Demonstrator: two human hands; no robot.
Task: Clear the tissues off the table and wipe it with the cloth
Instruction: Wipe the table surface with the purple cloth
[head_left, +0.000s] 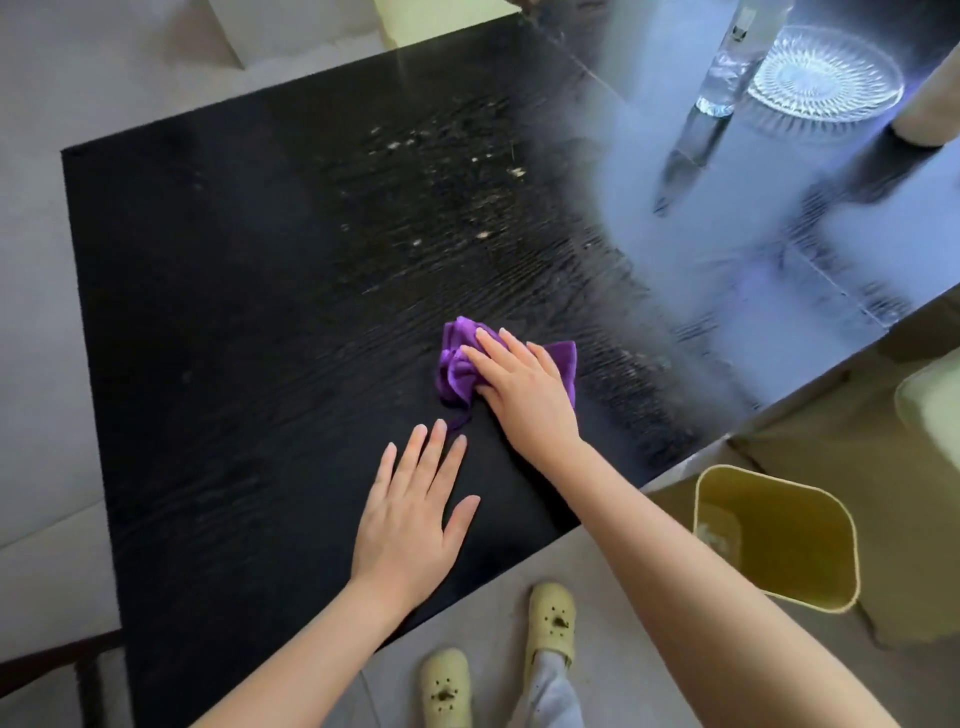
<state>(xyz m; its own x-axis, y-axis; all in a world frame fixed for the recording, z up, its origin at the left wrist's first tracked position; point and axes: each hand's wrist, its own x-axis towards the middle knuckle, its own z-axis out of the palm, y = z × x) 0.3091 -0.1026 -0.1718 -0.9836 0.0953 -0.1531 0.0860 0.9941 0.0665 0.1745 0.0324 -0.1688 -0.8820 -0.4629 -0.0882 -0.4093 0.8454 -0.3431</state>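
Note:
A crumpled purple cloth lies on the black wood-grain table, near its front right part. My right hand presses flat on the cloth, fingers spread over it. My left hand rests flat and open on the bare tabletop just in front of the cloth, holding nothing. Small pale crumbs are scattered over the far middle of the table. No tissues show on the tabletop.
A yellow waste bin stands on the floor right of the table, with something white inside. A clear glass plate and a clear bottle stand at the far right. My feet in yellow slippers are below the table edge.

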